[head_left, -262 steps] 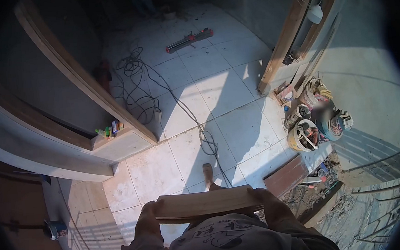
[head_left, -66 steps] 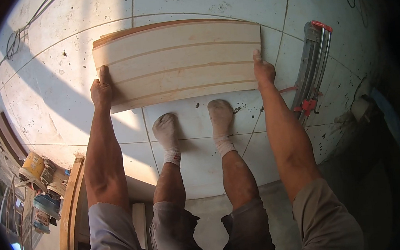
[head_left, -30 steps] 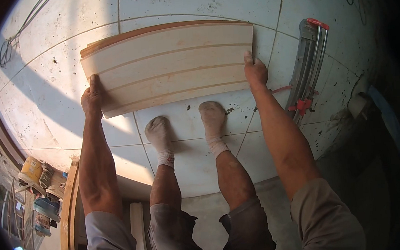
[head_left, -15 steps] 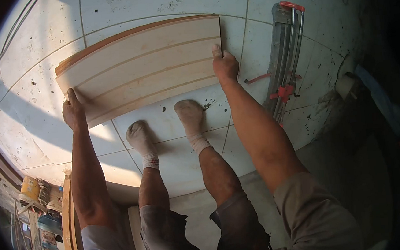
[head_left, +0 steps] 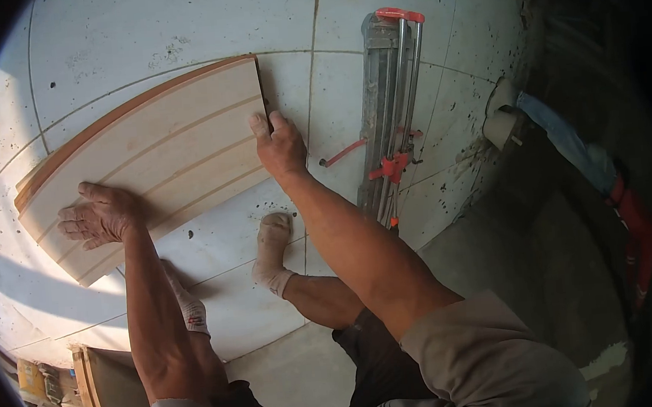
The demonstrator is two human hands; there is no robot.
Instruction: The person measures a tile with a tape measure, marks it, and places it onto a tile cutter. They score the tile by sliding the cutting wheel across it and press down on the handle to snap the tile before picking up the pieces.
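A stack of long pale tiles [head_left: 184,149] with darker stripes and reddish-brown edges lies slanted at the upper left. Flat on the top face, near its left end, rests my left hand [head_left: 101,213] with its fingers spread. My right hand [head_left: 282,147] grips the right end of the stack, thumb on top and the other fingers at the edge. Both feet, in socks, are on the floor below the stack; the right one [head_left: 272,250] shows whole, while my left forearm partly hides the other.
To the right of the stack, a tile cutter [head_left: 392,114] with steel rails and red parts lies on the tiled floor [head_left: 250,14]. Another person's leg [head_left: 566,135] is at the far right. A wooden frame [head_left: 92,398] and a yellow object [head_left: 31,380] are at the lower left.
The view has shifted right, so things appear further left. My left hand has gone from gripping the left edge to lying open on top. My right hand still holds the right end.
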